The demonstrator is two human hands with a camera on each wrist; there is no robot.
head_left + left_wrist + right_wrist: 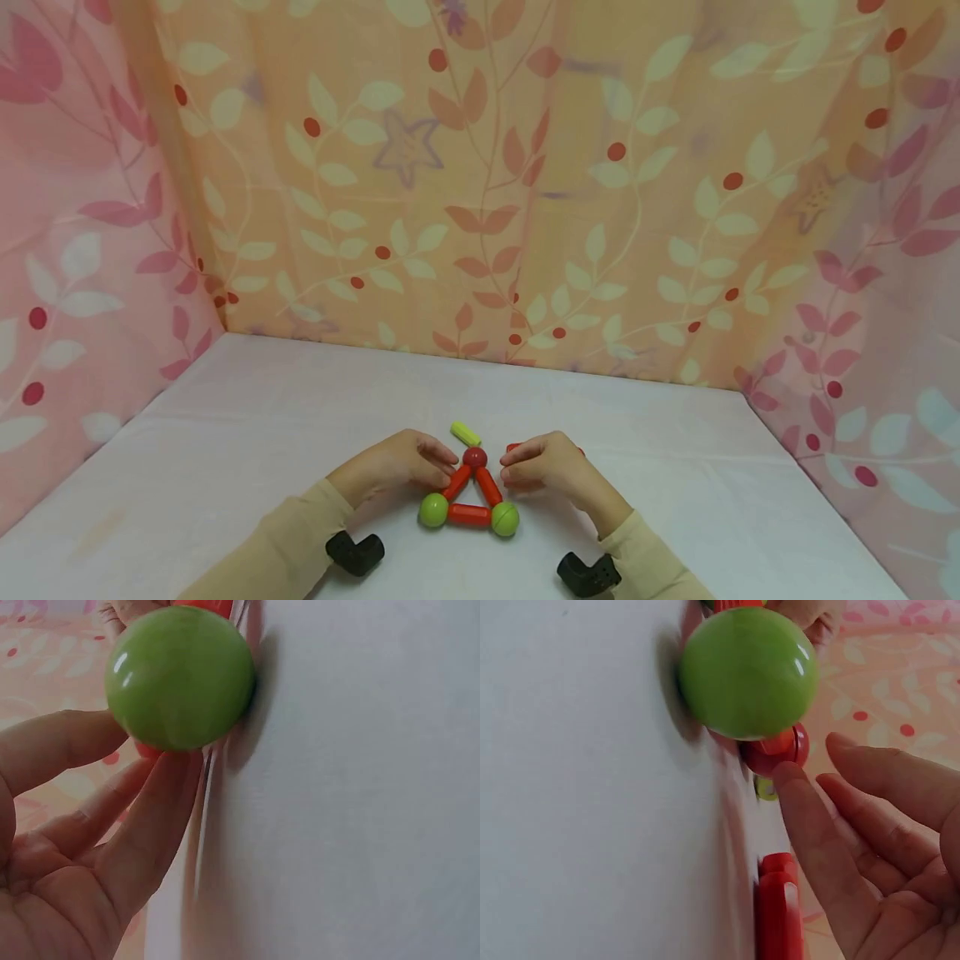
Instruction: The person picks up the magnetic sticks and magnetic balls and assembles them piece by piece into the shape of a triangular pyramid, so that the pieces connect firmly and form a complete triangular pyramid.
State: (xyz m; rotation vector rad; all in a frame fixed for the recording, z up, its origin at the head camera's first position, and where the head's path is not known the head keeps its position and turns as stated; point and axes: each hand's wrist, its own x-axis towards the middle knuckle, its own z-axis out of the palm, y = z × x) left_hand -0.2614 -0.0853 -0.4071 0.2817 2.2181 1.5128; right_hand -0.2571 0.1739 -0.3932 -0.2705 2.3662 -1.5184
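On the white table, three red rods and three balls form a triangle. A dark red ball is at its far corner; green balls sit at the near left and near right. One red rod joins the green balls. My left hand is at the left side, fingertips close to the left red rod; the green ball partly covers them in the left wrist view. My right hand hovers beside the right red rod, its fingers apart with nothing between them.
A yellow-green rod lies just beyond the dark red ball. Red pieces lie by the right hand, mostly hidden by it in the head view. Patterned curtains stand behind and at both sides of the white table.
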